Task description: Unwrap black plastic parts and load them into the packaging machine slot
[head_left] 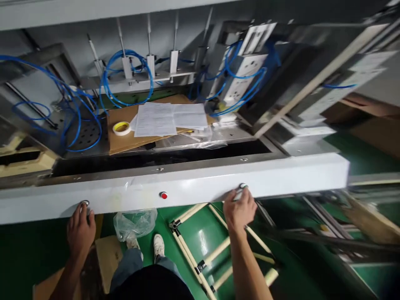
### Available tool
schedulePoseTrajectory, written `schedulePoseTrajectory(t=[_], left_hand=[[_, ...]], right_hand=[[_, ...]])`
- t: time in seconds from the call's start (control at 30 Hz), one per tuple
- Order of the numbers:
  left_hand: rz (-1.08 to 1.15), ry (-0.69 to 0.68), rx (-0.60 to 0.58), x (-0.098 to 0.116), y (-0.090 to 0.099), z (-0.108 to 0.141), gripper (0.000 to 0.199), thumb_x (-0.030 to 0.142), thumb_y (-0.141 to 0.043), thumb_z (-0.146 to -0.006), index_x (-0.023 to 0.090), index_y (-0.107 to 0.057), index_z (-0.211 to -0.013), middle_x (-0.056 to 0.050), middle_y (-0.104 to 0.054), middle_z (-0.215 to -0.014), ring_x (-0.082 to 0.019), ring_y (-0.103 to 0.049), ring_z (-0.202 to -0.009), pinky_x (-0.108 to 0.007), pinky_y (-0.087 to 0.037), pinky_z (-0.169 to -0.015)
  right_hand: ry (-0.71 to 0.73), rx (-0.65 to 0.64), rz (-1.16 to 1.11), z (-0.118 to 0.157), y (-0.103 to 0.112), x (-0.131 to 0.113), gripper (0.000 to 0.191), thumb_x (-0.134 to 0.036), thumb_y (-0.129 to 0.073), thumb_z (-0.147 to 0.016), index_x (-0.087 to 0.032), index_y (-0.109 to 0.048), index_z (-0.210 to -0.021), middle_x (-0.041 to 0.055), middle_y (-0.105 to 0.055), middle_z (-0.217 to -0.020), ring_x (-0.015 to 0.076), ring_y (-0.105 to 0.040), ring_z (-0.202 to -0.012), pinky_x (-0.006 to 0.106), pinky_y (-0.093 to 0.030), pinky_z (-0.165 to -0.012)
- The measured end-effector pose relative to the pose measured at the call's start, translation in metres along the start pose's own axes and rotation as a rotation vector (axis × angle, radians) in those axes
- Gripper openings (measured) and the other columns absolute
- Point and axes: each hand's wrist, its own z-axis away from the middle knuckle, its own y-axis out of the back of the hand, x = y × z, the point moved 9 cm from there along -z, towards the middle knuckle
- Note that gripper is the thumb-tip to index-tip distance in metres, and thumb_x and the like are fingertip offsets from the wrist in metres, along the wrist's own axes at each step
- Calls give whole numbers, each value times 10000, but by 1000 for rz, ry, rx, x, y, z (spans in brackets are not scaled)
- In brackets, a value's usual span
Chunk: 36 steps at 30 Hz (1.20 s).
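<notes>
My left hand (81, 229) touches a round button (85, 202) at the left of the white front panel (200, 181), its fingers apart and holding nothing. Further right, my right hand (240, 207) rests its fingertips by another button (243, 186) on the same panel, also holding nothing, fingers somewhat spread. Between the two hands sits a red button (163, 195). Behind the panel, printed papers (170, 118) and a roll of tape (121, 128) lie on brown cardboard (125, 143).
Coiled blue hoses (106, 79) and upright cylinders (150, 64) fill the machine's interior. Below the panel are a plastic bag (135, 223), a frame of cream pipes (215, 250) and a cardboard box (108, 254). Metal framework (312, 208) is blurred at the right.
</notes>
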Motion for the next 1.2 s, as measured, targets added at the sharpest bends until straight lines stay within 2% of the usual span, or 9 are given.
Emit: schedulePoseTrajectory(t=[0.2,0.33,0.43,0.5,0.57,0.63,0.83,1.03,1.2], left_hand=[[97,59,-7,-9,6,-8,427,377,-502,-1048,164,-664,-1380,-210,-687,-1399,-361,-636,-1302,-503,-479,-1102],[205,117,57,-11,30,-25,415,429,-507,-1040,158,-672,-1308,-212,-723,-1283,-349,-651,-1251,-490,-495,-1086],[224,164,28,3,38,-52,447,490,-521,-1016,162,-659,-1288,-210,-724,-1255,-362,-648,-1233,-513,-487,-1086],[225,181,-70,15,32,-73,476,523,-528,-995,168,-646,-1288,-200,-732,-1239,-373,-656,-1206,-536,-481,-1080],[238,217,-183,23,20,-89,521,551,-553,-958,164,-630,-1300,-185,-749,-1181,-388,-667,-1165,-560,-483,-1061],[296,294,-276,22,7,-98,577,575,-623,-884,167,-624,-1293,-150,-760,-1055,-388,-686,-1091,-559,-501,-1021],[753,607,-363,-6,-20,-99,636,528,-809,-619,226,-642,-1152,-5,-683,-795,-257,-693,-823,-396,-554,-821],[1156,837,-518,1,-15,-96,680,422,-942,-516,211,-640,-1088,44,-656,-743,-181,-691,-689,-278,-555,-614],[1313,1014,-607,9,-10,-90,730,289,-992,-441,202,-623,-1065,63,-667,-719,-139,-655,-599,-215,-528,-488]], right_hand=[[0,99,52,-1,3,1,594,-390,-515,-914,-38,-650,-1372,312,-685,-1298,462,-630,-1090,583,-473,-871],[89,113,-64,31,22,-57,562,-505,-579,-901,-85,-705,-1253,290,-711,-1230,422,-648,-1079,563,-475,-916],[33,-238,-363,87,7,-128,533,-618,-569,-915,-142,-766,-1052,157,-753,-819,278,-679,-715,413,-528,-738],[-107,-653,-576,143,-20,-180,534,-687,-617,-893,-186,-787,-970,82,-723,-670,234,-656,-577,340,-493,-591],[-396,-953,-791,195,-40,-218,549,-708,-743,-796,-191,-797,-971,72,-757,-708,213,-662,-536,312,-482,-529],[-635,-1059,-918,225,-52,-241,591,-703,-817,-718,-177,-794,-986,91,-792,-796,211,-682,-540,308,-500,-511],[-897,-976,-998,230,-74,-247,516,-660,-835,-691,-174,-759,-847,111,-804,-924,189,-733,-699,266,-541,-591],[-993,-881,-1012,242,-66,-240,477,-646,-839,-704,-189,-750,-810,71,-789,-889,161,-713,-706,241,-525,-615],[-1038,-962,-1045,261,-57,-256,607,-729,-836,-709,-148,-796,-883,119,-801,-881,205,-728,-687,296,-547,-615]])
